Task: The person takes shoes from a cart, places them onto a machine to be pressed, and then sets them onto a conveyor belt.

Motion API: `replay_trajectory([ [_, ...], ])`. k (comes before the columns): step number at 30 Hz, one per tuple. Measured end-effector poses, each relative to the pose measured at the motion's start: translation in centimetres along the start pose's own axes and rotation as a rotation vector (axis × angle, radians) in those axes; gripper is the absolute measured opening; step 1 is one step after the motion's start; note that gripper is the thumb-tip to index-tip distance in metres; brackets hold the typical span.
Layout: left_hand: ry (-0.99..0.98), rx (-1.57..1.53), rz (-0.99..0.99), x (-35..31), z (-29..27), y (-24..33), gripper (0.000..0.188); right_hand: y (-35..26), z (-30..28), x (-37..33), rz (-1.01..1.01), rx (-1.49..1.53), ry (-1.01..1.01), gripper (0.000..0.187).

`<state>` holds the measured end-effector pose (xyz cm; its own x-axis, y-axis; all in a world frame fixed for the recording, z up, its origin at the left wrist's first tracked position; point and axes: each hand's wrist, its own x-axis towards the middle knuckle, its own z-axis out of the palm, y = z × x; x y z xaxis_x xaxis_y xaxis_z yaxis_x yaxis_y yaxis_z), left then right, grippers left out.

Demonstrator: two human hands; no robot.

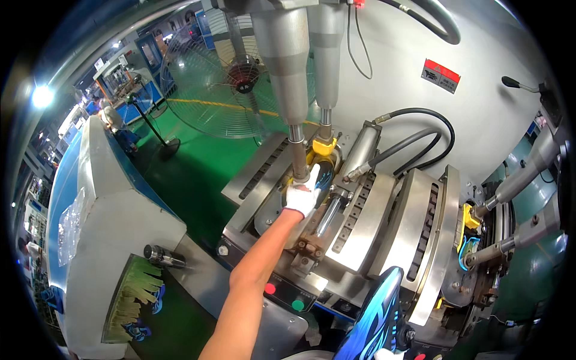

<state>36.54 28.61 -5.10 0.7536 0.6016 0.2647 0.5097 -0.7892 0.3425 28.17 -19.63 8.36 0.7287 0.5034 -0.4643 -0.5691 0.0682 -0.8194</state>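
I have the left hand (303, 195) at the centre of the frame, in a white glove, its forearm entering from the lower edge. One finger is extended toward the top of the frame, along a dark, blue-streaked shoe (324, 175) seated in the machine. The other fingers are partly hidden; I cannot tell whether they are clamped on the shoe or lie against it. A vertical metal rod (299, 157) descends just beside the glove, and a yellow block (324, 146) sits above the shoe.

I see only a white-gloved part of the right hand (387, 355) at the lower edge, right of centre. It is beside a blue-and-black patterned shoe (373, 318), which stands tilted; I cannot tell whether the fingers are together on it.

On the front panel, below centre, are a red button (270, 288) and a green button (297, 305). A strip curtain (129, 300) hangs at lower left. A large caged fan (243, 81) stands at upper centre-left, above a green floor (192, 180). A red-and-grey label (441, 75) is fixed at upper right.
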Motion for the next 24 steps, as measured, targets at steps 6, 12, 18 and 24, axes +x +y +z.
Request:
replay_trajectory([
  [6,-0.156,0.02,-0.03,4.0,-1.8,-0.3,0.061,-0.3,0.5,0.0,0.005,-0.062,0.034,0.06],
  [12,0.009,-0.091,-0.07,-0.4,-10.3,1.6,0.059,-0.4,3.6,0.8,-0.083,-0.024,-0.002,0.058],
  [18,0.385,-0.309,-0.023,-16.6,-21.1,-0.2,0.058,-0.6,14.1,8.9,-0.133,0.174,-0.176,0.041],
  [24,0.276,-0.294,-0.371,-37.8,-23.5,-4.5,0.054,-0.7,31.6,25.9,0.089,0.011,-0.308,0.009],
])
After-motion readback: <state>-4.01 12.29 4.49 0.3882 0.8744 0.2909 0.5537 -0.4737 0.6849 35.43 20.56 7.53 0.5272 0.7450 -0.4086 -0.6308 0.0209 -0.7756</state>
